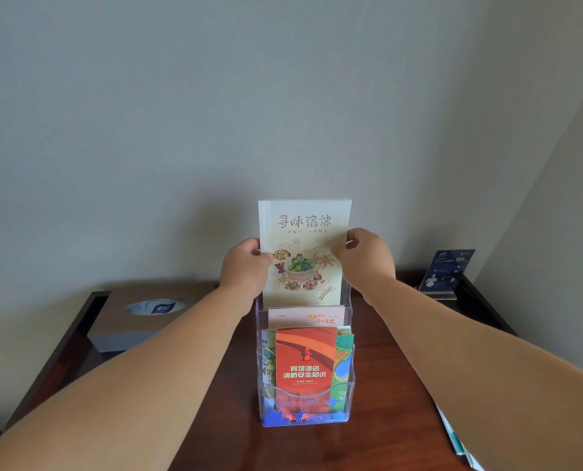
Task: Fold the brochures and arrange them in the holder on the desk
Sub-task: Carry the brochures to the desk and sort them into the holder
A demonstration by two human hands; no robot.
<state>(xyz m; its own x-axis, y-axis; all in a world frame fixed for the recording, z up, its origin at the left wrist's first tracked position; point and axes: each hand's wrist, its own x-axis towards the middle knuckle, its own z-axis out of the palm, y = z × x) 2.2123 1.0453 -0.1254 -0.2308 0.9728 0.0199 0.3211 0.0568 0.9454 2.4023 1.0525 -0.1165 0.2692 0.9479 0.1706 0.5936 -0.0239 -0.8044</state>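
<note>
A clear tiered acrylic holder stands on the dark wooden desk. Its back tier holds a stack of cream brochures printed with food pictures, standing upright. My left hand grips the stack's left edge and my right hand grips its right edge, thumbs on the front. A pale pink brochure sits in the middle tier. An orange-red brochure stands in the front tier, with blue and green brochures behind it.
A wooden tissue box sits at the desk's left rear. A dark blue sign card stands at the right rear near the wall corner. More paper lies at the desk's right front edge.
</note>
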